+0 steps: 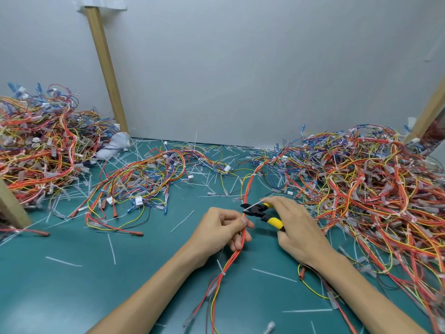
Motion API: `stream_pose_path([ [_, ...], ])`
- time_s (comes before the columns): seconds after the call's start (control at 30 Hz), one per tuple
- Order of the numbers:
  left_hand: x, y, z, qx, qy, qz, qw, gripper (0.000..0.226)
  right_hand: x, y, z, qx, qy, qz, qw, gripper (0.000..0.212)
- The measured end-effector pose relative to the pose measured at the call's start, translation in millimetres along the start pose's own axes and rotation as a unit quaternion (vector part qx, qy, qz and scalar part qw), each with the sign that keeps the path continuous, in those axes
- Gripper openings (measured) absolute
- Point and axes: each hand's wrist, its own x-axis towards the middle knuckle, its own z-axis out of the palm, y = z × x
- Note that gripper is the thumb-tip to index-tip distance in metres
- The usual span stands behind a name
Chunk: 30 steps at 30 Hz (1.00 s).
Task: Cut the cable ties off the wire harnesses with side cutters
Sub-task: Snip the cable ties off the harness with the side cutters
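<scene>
The slim harness of red, orange and yellow wires [232, 259] hung over the middle of the mat, running from the far tangle down toward the person. The left hand [221, 231] pinched it between thumb and curled fingers, just below the spot being worked. The right hand [297, 227] was wrapped round the yellow grips of the black-headed side cutters [258, 209], whose jaws sat at the bundle on a thin white cable tie [251, 205] (whether they had bitten through, I could not tell). A second white tie [221, 270] was cinched round the same harness lower down, between the two forearms.

Round about lay a great deal more wire. A loose sprawl of harnesses [144, 179] covered the mat beyond the left hand. A tall heap of multicoloured harnesses [38, 145] stood at the far left. A broad, dense heap [366, 189] filled the right side, its near edge crowding just beside the right hand and running under the right forearm. Short white tie offcuts [274, 275] lay scattered everywhere among the wires. A crumpled white cloth bundle [113, 146] sat beside the left heap.

Everything rested on a dark green mat [72, 292]. Behind it rose a plain grey wall [240, 68], with a leaning pale wooden post [106, 68] at the left, another [429, 113] at the right edge, and a third [12, 208] at the near left.
</scene>
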Motion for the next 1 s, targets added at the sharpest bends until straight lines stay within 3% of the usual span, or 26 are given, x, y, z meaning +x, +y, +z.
stream_pose_path([
  [0.47,1.6,-2.4,1.6,0.018,0.017,0.001,1.000,0.023,-1.4,-5.5,0.8,-0.145,0.068,0.016,0.987,0.037],
  [0.7,0.8,-2.5,2.8,0.020,0.013,0.002,1.000,0.023,-2.2,-8.8,-1.8,-0.159,0.112,-0.003,0.981,0.023],
  [1.0,-1.5,-0.1,4.1,0.030,-0.001,0.012,0.999,0.023,-0.8,-4.4,0.4,-0.166,0.049,0.050,0.984,0.029],
])
